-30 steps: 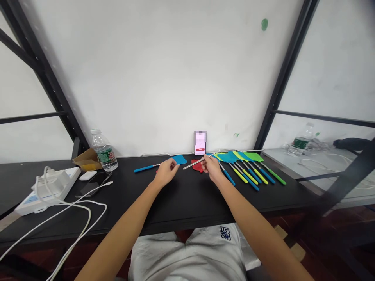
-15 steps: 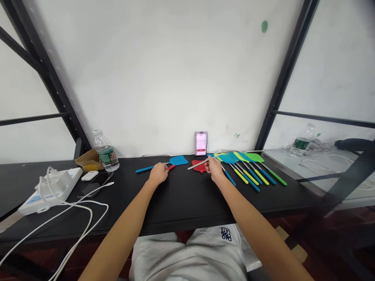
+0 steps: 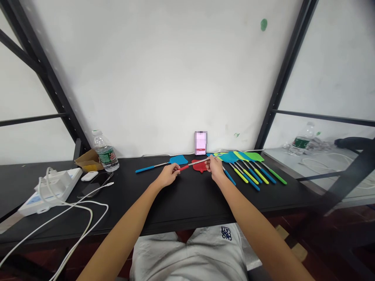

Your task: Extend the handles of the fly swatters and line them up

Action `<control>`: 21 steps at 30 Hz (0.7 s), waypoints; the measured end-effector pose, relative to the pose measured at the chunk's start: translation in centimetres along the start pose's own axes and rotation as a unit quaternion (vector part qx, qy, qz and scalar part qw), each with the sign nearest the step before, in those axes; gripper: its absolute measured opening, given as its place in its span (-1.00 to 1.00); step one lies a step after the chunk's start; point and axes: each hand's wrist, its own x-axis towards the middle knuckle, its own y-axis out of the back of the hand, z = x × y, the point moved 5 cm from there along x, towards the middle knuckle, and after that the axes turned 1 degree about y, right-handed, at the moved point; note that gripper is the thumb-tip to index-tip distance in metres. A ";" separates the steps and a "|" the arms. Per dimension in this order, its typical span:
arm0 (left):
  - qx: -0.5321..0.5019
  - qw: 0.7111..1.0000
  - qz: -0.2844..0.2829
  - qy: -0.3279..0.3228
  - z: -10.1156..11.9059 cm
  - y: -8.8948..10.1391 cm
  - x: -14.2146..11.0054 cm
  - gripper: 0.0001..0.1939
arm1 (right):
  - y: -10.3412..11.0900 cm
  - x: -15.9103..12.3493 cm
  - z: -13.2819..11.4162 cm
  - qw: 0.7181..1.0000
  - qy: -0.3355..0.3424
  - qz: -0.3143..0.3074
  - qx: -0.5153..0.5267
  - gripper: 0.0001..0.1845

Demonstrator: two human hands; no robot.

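Observation:
My left hand (image 3: 169,175) is closed round the red handle (image 3: 184,168). In my right hand (image 3: 215,167) a thin metal rod (image 3: 197,162) is gripped; its left end meets the handle's right end, and I cannot tell how far it goes in. Under the rod lies a red fly swatter head (image 3: 200,167), flat on the black table. A blue fly swatter (image 3: 178,159) rests beyond my left hand, its handle pointing left. To the right of my right hand, several blue, yellow and green fly swatters (image 3: 254,157) lie overlapping, handles towards me.
A lit phone (image 3: 200,143) leans on the wall at the back. On the left stand a water bottle (image 3: 108,155), a cardboard box (image 3: 90,160), a white earphone case (image 3: 89,176), a dark phone (image 3: 98,184) and a power strip (image 3: 51,191) with loose white cables.
My left hand has moved right with the red handle, bringing it against the rod's end. My right hand has stayed nearly in place, still gripping the rod.

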 end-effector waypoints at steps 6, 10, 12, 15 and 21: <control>-0.022 1.000 0.005 -0.002 -0.2 0.0 0.0 -0.84 | 0.0 0.1 0.1 1.000 0.014 -0.008 0.008 -0.73; -0.029 1.000 0.011 0.003 -0.3 -0.1 0.0 -0.84 | -0.2 0.0 0.0 1.000 0.022 -0.010 -0.001 -0.73; -0.025 1.000 0.014 0.007 -0.2 -0.1 0.0 -0.83 | -0.2 -0.1 -0.2 0.999 0.030 -0.008 -0.009 -0.72; -0.028 0.999 0.017 0.005 0.4 -0.1 -0.3 -0.82 | -0.3 -0.2 -0.2 0.999 0.042 -0.026 -0.017 -0.71; -0.059 0.998 -0.009 0.002 2.8 -0.8 -1.0 -0.79 | -1.7 -1.4 0.2 0.992 0.041 -0.108 -0.048 -0.67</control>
